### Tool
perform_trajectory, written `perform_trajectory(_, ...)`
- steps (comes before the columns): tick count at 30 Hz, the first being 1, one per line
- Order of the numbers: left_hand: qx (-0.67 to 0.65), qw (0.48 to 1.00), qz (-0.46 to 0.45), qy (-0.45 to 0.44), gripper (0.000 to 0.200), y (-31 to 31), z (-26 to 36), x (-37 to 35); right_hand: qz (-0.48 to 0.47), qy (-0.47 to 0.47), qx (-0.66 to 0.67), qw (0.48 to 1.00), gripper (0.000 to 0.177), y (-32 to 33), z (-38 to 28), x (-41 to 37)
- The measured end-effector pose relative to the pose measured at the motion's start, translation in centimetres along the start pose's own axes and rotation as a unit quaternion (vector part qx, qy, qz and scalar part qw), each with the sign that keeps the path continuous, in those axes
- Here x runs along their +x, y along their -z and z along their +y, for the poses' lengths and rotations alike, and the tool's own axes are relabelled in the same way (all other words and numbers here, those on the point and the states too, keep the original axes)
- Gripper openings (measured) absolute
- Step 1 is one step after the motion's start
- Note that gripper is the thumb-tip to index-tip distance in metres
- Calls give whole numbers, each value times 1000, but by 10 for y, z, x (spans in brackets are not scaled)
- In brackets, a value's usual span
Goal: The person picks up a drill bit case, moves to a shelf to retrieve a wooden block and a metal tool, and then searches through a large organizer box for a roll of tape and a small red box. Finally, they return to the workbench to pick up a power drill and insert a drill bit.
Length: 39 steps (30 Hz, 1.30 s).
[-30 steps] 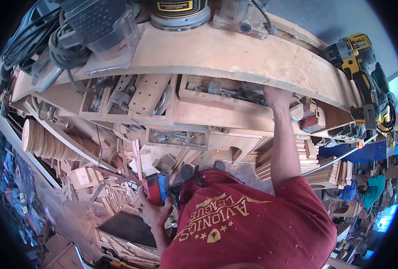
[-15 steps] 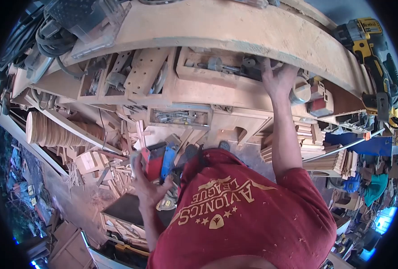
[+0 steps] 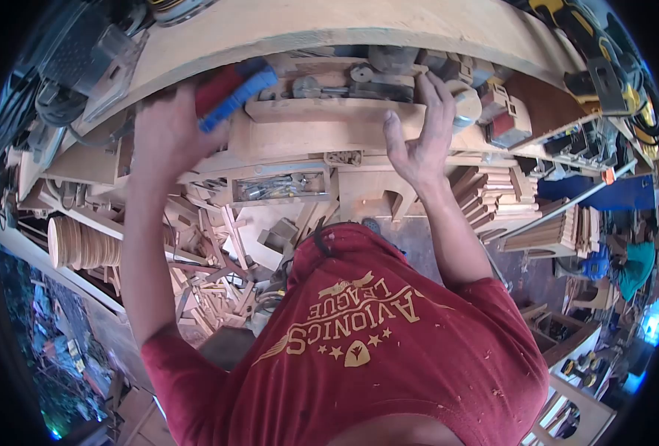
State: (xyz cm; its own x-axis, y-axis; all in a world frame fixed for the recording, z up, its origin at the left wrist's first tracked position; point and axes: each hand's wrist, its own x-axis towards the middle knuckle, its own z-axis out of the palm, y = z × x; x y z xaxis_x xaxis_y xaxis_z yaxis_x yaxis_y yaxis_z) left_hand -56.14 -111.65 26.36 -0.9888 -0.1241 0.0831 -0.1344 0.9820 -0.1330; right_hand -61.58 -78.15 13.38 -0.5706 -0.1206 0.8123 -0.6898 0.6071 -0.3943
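Hands — left point(image 3: 167, 137) round box point(image 3: 238, 94), right point(image 3: 424, 145) wide

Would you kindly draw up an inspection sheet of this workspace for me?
Surface: wooden bench top, its front edge crossing above the hands.
Job's things: red-and-blue object, blurred; wooden tray holding metal parts.
Clutter: wood offcuts heaped below the bench.
Hands: left hand grips the red-and-blue object; right hand open near the tray's right end, contact unclear.
Cables: dark coil at left.
Surroundings: stacked wooden discs at left; yellow-and-black power tool at upper right.
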Motion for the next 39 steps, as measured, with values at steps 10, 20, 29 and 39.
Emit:
perform_trajectory(10, -72, 985, 57, -149, 82, -75, -50, 107, -27, -139, -30, 990, 60, 32, -20, -97)
perform_trajectory(20, -37, 976, 170, -130, 76, -53, -38, 74, -43, -238, -20, 970, 49, 51, -69, -187)
perform_trajectory(29, 7, 965, 216, -146, 58, -56, -20, 43, -138, -286, 4, 948, 45, 88, -55, -237)
perform_trajectory(39, -289, 869, 390, -91, 50, -115, 153, -91, -110, -355, -86, 924, 41, 208, 29, -315)
